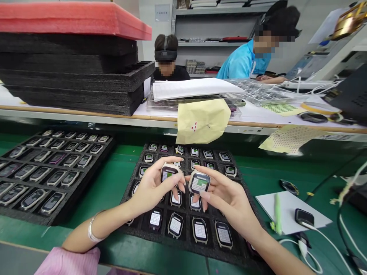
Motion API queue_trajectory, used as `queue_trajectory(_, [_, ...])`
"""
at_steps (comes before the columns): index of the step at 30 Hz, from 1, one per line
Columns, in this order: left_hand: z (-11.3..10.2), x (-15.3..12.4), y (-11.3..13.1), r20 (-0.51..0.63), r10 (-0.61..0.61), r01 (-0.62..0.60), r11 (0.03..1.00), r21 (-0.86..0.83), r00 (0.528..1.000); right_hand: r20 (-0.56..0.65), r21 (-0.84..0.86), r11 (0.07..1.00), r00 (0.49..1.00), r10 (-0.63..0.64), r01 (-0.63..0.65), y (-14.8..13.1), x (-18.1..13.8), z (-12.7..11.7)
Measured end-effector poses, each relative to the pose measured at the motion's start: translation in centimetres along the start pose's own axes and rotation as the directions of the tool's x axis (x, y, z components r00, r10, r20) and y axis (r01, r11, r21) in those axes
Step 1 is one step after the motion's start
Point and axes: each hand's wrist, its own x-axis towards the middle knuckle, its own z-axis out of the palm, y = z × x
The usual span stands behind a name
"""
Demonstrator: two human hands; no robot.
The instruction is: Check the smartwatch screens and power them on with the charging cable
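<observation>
Two trays show only in part. The black foam tray on the left [77, 183] runs off the frame edge, and the black foam tray in the middle [172, 244] has several cells covered by the hands. The print on the watch screens is too small to read, and both forearms are cut off at the bottom.

Both trays lie on a green conveyor belt [111, 183]. Behind the belt is a long white bench carrying a tall stack of black foam trays [71, 76] topped with a red foam sheet [71, 19]. A creased yellow paper sheet [200, 120] hangs over the bench edge. Two people sit across the bench in front of grey shelving.

The left tray holds rows of dark-screened watch bodies, while those in the middle tray have lit screens. Above the middle tray, the left hand [151, 187] pinches a beige-cased watch body [168, 172] between thumb and fingers. Just beside it, the right hand [229, 198] grips a grey-cased watch body [199, 182] the same way, screen up. Farther right, a white paper sheet [266, 202] bears a green pen [277, 214] and a black cabled watch body [304, 217].
</observation>
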Motion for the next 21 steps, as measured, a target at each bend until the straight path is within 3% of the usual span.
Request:
queue_trajectory(5, [-0.2, 0.0, -0.2, 0.080, 0.011, -0.002, 0.993, -0.121, 0.997, 0.011, 0.015, 1.000, 1.000, -0.017, 0.017, 0.0, 0.0, 0.1])
queue_trajectory(15, [0.2, -0.2, -0.1, 0.014, -0.038, 0.038, 0.999, -0.035, 0.999, 0.045, -0.010, 0.999, 0.998, -0.038, 0.038, 0.1, -0.1, -0.3])
queue_trajectory(19, [-1.5, 0.2, -1.9, 0.080, -0.140, 0.140, 0.990, 0.000, 0.987, 0.096, -0.125, 0.991, 0.994, 0.055, -0.043, 1.1, 0.2, -1.9])
queue_trajectory(21, [-3.2, 0.8, -3.5, 0.106, -0.169, 0.148, 0.973, 0.179, 0.980, 0.110, -0.283, 0.956, 0.987, 0.116, -0.080, 2.5, 0.6, -3.8])
